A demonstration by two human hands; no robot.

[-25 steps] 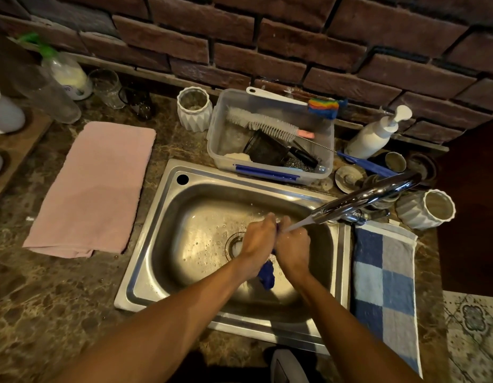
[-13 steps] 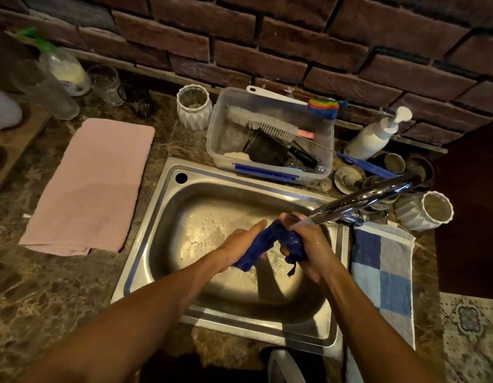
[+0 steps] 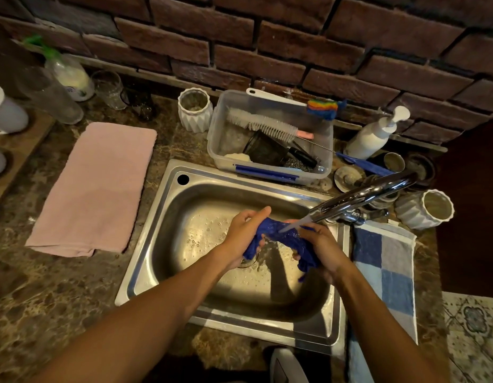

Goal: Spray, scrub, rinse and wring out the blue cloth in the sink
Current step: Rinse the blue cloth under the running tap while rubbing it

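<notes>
Over the sink's (image 3: 157, 217) basin, the left hand (image 3: 244, 234) grips one end of the cloth (image 3: 284, 239), fingers curled round the bunched fabric with the thumb pointing up toward the back wall. The right hand (image 3: 322, 248) grips the other end, fingers wrapped under and round it, a loose tail of blue hanging below toward the basin floor. Between the two hands the cloth is stretched as a short rope, its long axis running left to right and sagging slightly to the right, held clear above the drain rather than lying in the basin.

A thin stream from the tap (image 3: 361, 197) lands on the middle of that span, close to the right hand; the spout reaches in from the right rim, so the right hand sits nearer to it. Bubbles and wet patches show on the basin floor to the left of the hands.

Judging by the running water on a cloth held taut, this looks like the rinse step, with wringing yet to come. That twist turns on the left-to-right axis: each hand already holds an end, so counter-rotating them about that line should squeeze it out.

Outward, a checked towel (image 3: 389, 272) lies right of the sink, a pink towel (image 3: 96, 186) left, and a tub (image 3: 220, 150) of brushes sits behind.
</notes>
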